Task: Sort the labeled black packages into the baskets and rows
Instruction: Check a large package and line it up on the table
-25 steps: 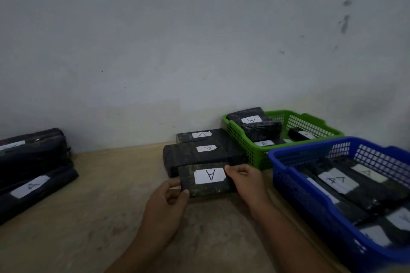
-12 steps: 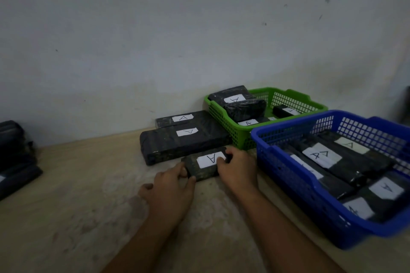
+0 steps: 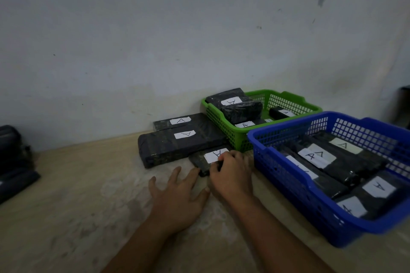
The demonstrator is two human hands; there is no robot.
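On the beige tabletop (image 3: 77,206), the small labeled package (image 3: 199,161) lies just left of the blue basket (image 3: 288,185). Our right hand (image 3: 231,175) grips its right end; our left hand (image 3: 177,197), fingers spread flat, touches its near corner.

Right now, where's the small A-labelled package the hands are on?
Head view, centre: the small package lies on the beige surface, just nearer than the large package and left of the blue basket, with the right hand gripping its right end.
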